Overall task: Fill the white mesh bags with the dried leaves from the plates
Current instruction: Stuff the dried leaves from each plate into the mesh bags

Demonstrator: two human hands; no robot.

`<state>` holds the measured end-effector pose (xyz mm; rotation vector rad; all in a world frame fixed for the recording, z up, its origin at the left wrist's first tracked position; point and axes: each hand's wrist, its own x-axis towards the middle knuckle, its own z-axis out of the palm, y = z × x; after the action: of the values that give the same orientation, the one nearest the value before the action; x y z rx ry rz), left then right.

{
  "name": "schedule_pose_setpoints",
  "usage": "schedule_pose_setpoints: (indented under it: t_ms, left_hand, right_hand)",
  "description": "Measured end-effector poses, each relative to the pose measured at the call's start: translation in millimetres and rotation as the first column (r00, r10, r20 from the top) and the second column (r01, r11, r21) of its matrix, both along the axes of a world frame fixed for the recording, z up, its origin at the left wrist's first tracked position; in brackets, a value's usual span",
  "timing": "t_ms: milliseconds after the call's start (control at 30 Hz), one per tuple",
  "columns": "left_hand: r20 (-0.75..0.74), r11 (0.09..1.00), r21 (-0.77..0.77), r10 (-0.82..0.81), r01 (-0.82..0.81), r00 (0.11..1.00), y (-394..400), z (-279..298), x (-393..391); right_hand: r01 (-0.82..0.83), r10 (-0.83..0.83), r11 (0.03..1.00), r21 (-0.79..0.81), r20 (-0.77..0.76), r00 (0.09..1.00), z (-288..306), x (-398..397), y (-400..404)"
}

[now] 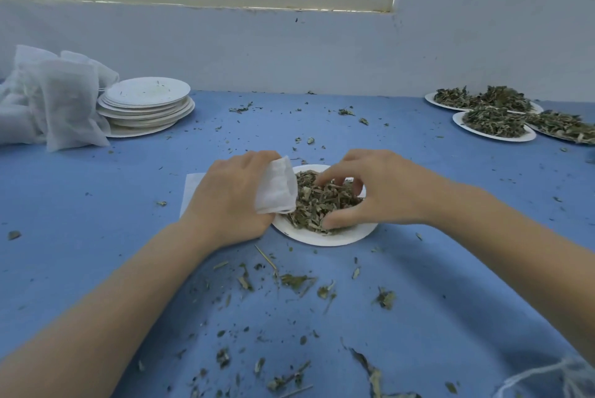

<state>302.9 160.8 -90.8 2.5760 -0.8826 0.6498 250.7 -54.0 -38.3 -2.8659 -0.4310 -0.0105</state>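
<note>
The left hand point(231, 198) grips a small white mesh bag point(277, 186), holding its mouth turned toward the heap of dried leaves point(322, 204) just beside it; how much is in the bag cannot be told from here. The right hand point(373, 191) is curled over the heap, fingers and thumb closing round a pinch of leaves on the plate point(328, 238) that sits on the blue worktop point(96, 220) right in front of the person. A flat white sheet point(191, 186), perhaps another bag, lies under the left wrist. Crumbs and loose bits of leaf point(293, 280) are scattered across the worktop, thickest on the near side. Far left, a stack of plates with no leaves on them point(146, 106) stands next to a pile of mesh bags point(54, 98) that look plump, so a good share of the work seems done. Far right, at least three plates still heaped with leaves point(495, 122) wait their turn. The job looks well past its start, with this plate barely emptied and those others left.
</note>
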Motion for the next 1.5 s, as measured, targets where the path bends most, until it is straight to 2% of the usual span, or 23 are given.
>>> schedule_pose_setpoints:
  t_ms: [100, 300, 433, 633, 833, 967, 1167, 1300, 1400, 1500]
  left_hand:
    - [0.01, 1.0, 0.013, 0.008, -0.008, 1.0, 0, 0, -1]
    - [-0.007, 0.999, -0.016, 0.036, -0.036, 0.999, 1, 1, 0]
    - [0.001, 0.998, -0.032, 0.052, -0.052, 0.999, 2, 3, 1]
    - [-0.013, 0.996, -0.026, 0.09, -0.091, 0.996, 2, 3, 4]
    - [0.044, 0.992, 0.035, 0.118, -0.119, 0.992, 3, 2, 4]
    - [0.088, 0.992, 0.068, 0.103, -0.109, 0.991, -1, 2, 2]
    - [0.028, 0.992, -0.053, 0.116, -0.114, 0.993, -8, 5, -3]
    - [0.045, 0.997, -0.037, 0.064, -0.062, 0.997, -12, 4, -6]
    - [0.043, 0.997, -0.045, 0.06, -0.058, 0.997, -13, 4, -6]
    - [0.016, 0.993, -0.094, 0.066, -0.064, 0.998, -13, 6, -6]
  right_hand:
    - [-0.018, 0.02, 0.998, -0.057, 0.038, 0.999, -8, 1, 6]
    - [0.018, -0.015, 0.999, -0.029, 0.096, 0.995, -6, 6, 8]
    - [0.044, -0.052, 0.996, 0.077, 0.109, 0.993, 10, 9, 1]
    - [0.058, -0.068, 0.997, 0.053, 0.22, 0.973, 15, 16, 4]
    - [0.06, -0.13, 0.972, 0.226, 0.31, 0.942, 5, 17, 16]
    - [0.089, -0.164, 0.971, 0.224, 0.344, 0.925, -1, 17, 27]
    - [0.063, -0.128, 0.976, 0.209, 0.314, 0.941, 0, 14, 34]
    - [0.02, -0.065, 0.981, 0.195, 0.231, 0.971, -1, 13, 39]
    - [0.002, -0.046, 0.922, 0.386, 0.105, 0.993, 2, 10, 37]
    - [-0.012, 0.024, 0.798, 0.603, -0.012, 1.0, 5, 8, 32]
